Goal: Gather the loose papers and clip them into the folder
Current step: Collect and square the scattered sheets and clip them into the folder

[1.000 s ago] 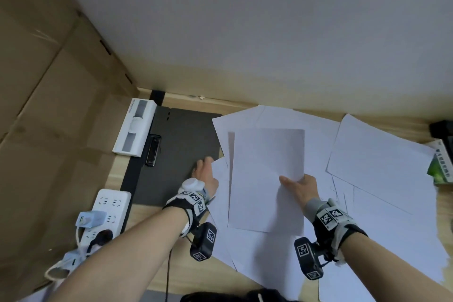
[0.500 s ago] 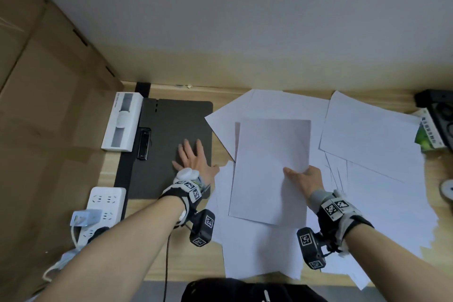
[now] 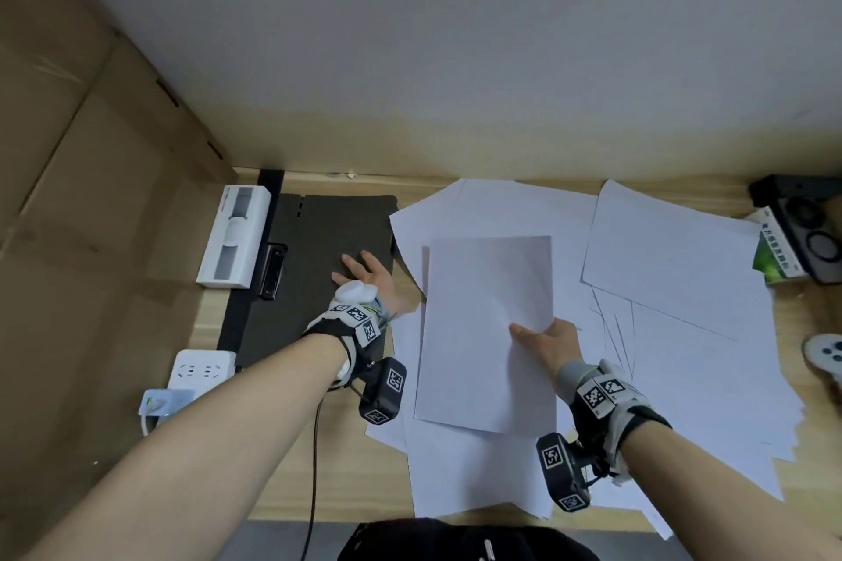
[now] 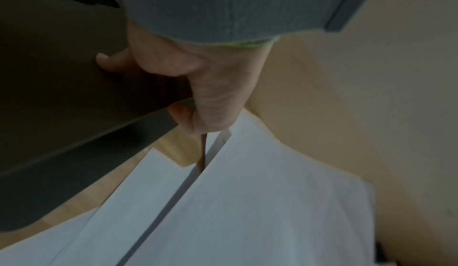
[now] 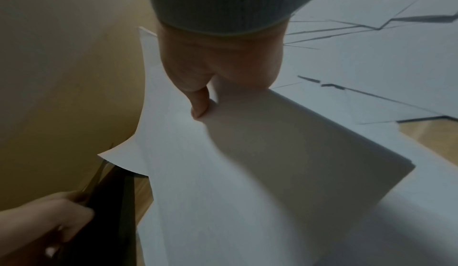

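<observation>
A black folder [image 3: 319, 237] lies closed at the table's left, its clip [image 3: 272, 271] on its left side. My left hand [image 3: 364, 278] rests on the cover with straight, spread fingers. In the left wrist view the thumb [image 4: 198, 113] hangs at the folder's [image 4: 62, 94] right edge. My right hand [image 3: 544, 339] pinches a small stack of white sheets [image 3: 487, 333], thumb [image 5: 199, 102] on top and fingers beneath. The stack [image 5: 235, 172] is lifted off the other papers, just right of the folder. More loose sheets [image 3: 674, 251] lie scattered across the table's middle and right.
A white box [image 3: 234, 237] sits left of the folder, and a power strip [image 3: 200, 371] with a plug lies near the front left. A green carton [image 3: 774, 255], a black speaker [image 3: 806, 223] and a white controller [image 3: 827, 355] stand at the right edge. Cardboard walls the left side.
My left hand has moved from the papers' edge up onto the folder cover and spread its fingers. My right hand keeps its hold on the stack of sheets.
</observation>
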A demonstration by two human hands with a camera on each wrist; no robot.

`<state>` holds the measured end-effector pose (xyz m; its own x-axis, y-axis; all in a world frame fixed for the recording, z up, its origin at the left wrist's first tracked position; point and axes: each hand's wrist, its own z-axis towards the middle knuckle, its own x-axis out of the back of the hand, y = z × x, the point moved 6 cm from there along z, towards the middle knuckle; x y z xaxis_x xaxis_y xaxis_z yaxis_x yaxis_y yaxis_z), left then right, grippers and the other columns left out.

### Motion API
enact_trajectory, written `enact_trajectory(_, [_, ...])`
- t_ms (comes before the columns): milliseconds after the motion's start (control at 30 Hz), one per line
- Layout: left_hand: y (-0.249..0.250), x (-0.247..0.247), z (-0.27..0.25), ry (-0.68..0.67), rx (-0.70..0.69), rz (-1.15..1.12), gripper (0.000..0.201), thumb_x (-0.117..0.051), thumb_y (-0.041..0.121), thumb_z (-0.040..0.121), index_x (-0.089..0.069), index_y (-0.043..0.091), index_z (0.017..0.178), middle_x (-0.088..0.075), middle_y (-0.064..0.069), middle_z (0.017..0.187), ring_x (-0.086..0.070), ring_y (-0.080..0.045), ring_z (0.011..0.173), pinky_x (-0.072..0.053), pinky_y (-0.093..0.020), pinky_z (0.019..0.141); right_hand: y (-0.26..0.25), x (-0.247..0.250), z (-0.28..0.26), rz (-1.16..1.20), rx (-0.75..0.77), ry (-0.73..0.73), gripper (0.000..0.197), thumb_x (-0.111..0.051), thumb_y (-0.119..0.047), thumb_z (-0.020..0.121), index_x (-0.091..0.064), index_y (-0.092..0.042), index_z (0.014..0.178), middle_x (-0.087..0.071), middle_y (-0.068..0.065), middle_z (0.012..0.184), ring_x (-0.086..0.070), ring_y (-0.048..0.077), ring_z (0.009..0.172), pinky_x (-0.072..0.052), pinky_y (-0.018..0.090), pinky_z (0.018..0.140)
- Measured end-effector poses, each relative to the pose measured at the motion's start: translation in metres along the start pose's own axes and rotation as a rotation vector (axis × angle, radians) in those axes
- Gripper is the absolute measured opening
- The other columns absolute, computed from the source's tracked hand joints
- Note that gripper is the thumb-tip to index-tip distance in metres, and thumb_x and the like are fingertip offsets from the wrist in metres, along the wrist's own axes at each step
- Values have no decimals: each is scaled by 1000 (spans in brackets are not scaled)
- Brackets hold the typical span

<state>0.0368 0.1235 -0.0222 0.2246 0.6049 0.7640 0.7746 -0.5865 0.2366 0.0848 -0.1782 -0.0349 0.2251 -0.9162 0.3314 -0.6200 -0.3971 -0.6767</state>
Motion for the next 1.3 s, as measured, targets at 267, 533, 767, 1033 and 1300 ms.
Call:
enact_trajectory(267, [-42, 135, -45, 174, 123, -190, 56, -47, 7, 94, -25, 1, 145, -41, -22, 143, -43, -40, 130, -36, -41, 106, -39, -50, 3, -17, 13, -130, 35, -81, -12, 76, -68, 5, 104, -70, 21, 89, -67, 33, 75, -57, 43, 70])
enact_trajectory(533, [-109, 231, -55, 595, -148, 265, 101, -67, 1, 73, -7, 13, 154, -11, -17, 160, -22, -38, 144, -34, -49, 108, -79, -125, -4, -53, 60, -180, 40, -81, -14, 77, -65, 6, 107, -70, 23, 96, -68, 36, 81, -58, 46, 73])
enact_trajectory(767, [-113, 165, -3, 203, -461, 712, 37, -53, 16, 85, -54, 12, 122, -55, -10, 128, -52, -29, 119, -45, -37, 86, -86, -175, -2, -253, 43, -93, 26, -82, -22, 75, -61, -7, 77, -69, 20, 94, -68, 36, 88, -57, 47, 82])
enact_trajectory(1033, [-146, 114, 68, -117, -179, 536, 24, -49, 24, 95, -61, 4, 95, -59, -7, 98, -60, -23, 75, -36, -24, 59, -75, -215, 4, -228, 48, -80, 30, -80, -25, 78, -66, -4, 93, -71, 13, 87, -69, 30, 81, -56, 37, 73])
enact_trajectory(1300, [-142, 99, 100, -103, -161, 464, 30, -41, 32, 96, -60, 8, 96, -62, -10, 101, -63, -29, 96, -46, -32, 74, -72, -235, 6, -164, 24, -119, 18, -81, -19, 79, -63, -15, 76, -70, 11, 83, -68, 28, 76, -58, 39, 74])
